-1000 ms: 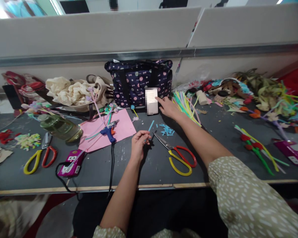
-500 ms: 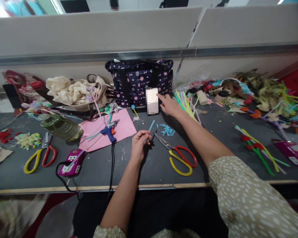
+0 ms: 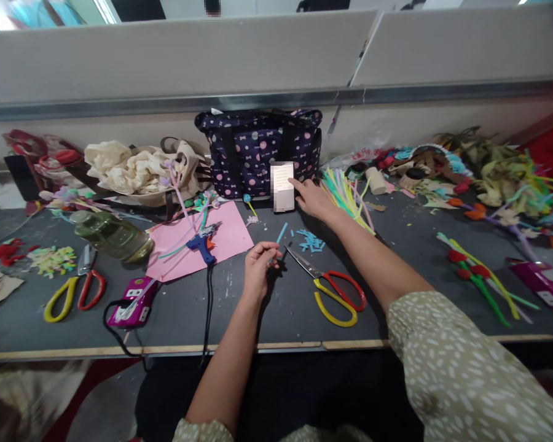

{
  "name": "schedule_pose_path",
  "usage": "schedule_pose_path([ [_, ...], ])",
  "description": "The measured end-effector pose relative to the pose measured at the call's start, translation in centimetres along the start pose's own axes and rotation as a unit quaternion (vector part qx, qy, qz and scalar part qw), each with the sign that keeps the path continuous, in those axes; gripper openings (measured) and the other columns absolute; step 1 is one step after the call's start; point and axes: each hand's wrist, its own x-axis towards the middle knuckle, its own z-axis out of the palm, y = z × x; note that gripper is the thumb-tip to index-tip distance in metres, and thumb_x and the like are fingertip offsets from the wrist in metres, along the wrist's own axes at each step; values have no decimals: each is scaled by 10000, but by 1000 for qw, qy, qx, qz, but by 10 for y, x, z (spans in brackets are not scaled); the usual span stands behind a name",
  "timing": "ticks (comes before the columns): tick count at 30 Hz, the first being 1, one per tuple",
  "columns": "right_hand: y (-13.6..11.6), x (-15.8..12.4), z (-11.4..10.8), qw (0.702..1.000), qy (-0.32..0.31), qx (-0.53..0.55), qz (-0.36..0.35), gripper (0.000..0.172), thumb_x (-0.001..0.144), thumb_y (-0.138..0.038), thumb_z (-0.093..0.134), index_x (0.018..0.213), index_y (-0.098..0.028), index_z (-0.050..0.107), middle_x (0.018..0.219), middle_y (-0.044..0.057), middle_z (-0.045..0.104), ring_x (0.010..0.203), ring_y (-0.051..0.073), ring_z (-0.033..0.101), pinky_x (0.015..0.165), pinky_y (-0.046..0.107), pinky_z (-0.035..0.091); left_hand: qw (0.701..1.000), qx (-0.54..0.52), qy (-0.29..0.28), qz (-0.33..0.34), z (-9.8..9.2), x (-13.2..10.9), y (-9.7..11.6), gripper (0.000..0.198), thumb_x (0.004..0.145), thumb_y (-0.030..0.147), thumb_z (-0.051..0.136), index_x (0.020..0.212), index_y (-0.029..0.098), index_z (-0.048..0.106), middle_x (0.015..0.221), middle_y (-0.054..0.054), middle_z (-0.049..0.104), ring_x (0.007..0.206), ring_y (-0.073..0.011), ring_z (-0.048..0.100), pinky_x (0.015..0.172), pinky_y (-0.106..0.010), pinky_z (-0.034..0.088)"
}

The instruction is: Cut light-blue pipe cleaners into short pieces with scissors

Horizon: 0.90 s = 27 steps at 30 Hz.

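My left hand pinches a short blue pipe cleaner, its free end pointing up and away from me. Cut blue pieces lie in a small heap to its right. Scissors with one red and one yellow handle rest on the table, tips close to my left fingers. Farther back, a lit phone leans upright against a dark patterned bag. My right hand reaches to the phone, index finger stretched onto its screen, holding nothing. Part of the phone is blurred out.
A blue glue gun sits on pink paper, left of centre. Beyond it are a green bottle, a second pair of scissors and a purple box. Pipe cleaners and red flowers lie right.
My right index finger has shifted slightly down and left on the phone screen. My left hand and the blue pipe cleaner have stayed in place.
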Motion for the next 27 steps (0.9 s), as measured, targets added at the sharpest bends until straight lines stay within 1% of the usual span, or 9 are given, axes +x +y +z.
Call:
schedule_pose_path([
  [9, -5, 4, 0, 1000, -8, -1, 1, 637, 948, -222, 425, 1573, -210, 303, 1242, 194, 561, 1061, 334, 605, 823, 400, 472, 1000, -2, -1, -3, -2, 0, -1, 197, 689, 292, 754, 833, 163, 715, 698, -16, 672, 539, -69, 518, 536, -187, 431],
  [13, -3, -1, 0, 1000, 29, 6, 0, 627, 939, -228, 442, 1557, -208, 336, 1223, 184, 582, 1045, 339, 599, 840, 423, 474, 1000, -6, -5, -1, -1, 0, -1, 195, 680, 290, 756, 822, 164, 714, 690, -14, 668, 534, -69, 512, 533, -190, 433],
  [15, 0, -9, 1, 999, 51, 12, -6, 612, 937, -220, 438, 1544, -205, 360, 1193, 174, 599, 1053, 339, 590, 879, 447, 468, 1000, -7, -6, 0, -1, 1, -1, 194, 679, 289, 753, 822, 165, 714, 688, -13, 667, 533, -70, 511, 531, -191, 434],
  [17, 3, -21, 2, 998, 60, 23, -12, 599, 938, -209, 425, 1535, -192, 376, 1168, 168, 612, 1071, 334, 579, 918, 460, 460, 1000, -7, -6, 2, 0, 1, -1, 192, 677, 286, 751, 820, 164, 715, 686, -15, 668, 532, -70, 512, 529, -191, 432],
  [19, 7, -33, 4, 998, 54, 36, -8, 594, 940, -208, 417, 1533, -179, 383, 1184, 170, 610, 1064, 323, 583, 926, 455, 465, 1000, -6, -7, 5, 0, 1, -1, 187, 679, 284, 747, 817, 162, 715, 686, -16, 669, 532, -70, 515, 529, -191, 430],
  [22, 11, -45, 6, 999, 31, 43, 7, 601, 947, -221, 418, 1543, -168, 371, 1230, 184, 592, 1022, 314, 601, 895, 438, 481, 1000, -3, -10, 8, -1, 2, -2, 189, 683, 288, 747, 817, 159, 716, 690, -19, 671, 533, -71, 520, 528, -191, 430],
  [24, 12, -46, 7, 999, 10, 30, 11, 615, 954, -233, 420, 1560, -174, 342, 1227, 189, 593, 1033, 324, 598, 881, 434, 482, 1000, -2, -9, 10, -2, 3, -4, 189, 684, 285, 749, 819, 158, 716, 690, -19, 672, 538, -72, 526, 526, -190, 429],
  [27, 9, -40, 8, 1000, -24, 8, 6, 659, 961, -245, 431, 1596, -218, 257, 1212, 182, 598, 1051, 335, 593, 859, 420, 478, 1000, -1, -9, 12, -4, 4, -6, 187, 691, 278, 750, 831, 159, 716, 694, -20, 674, 554, -77, 540, 529, -187, 431],
])
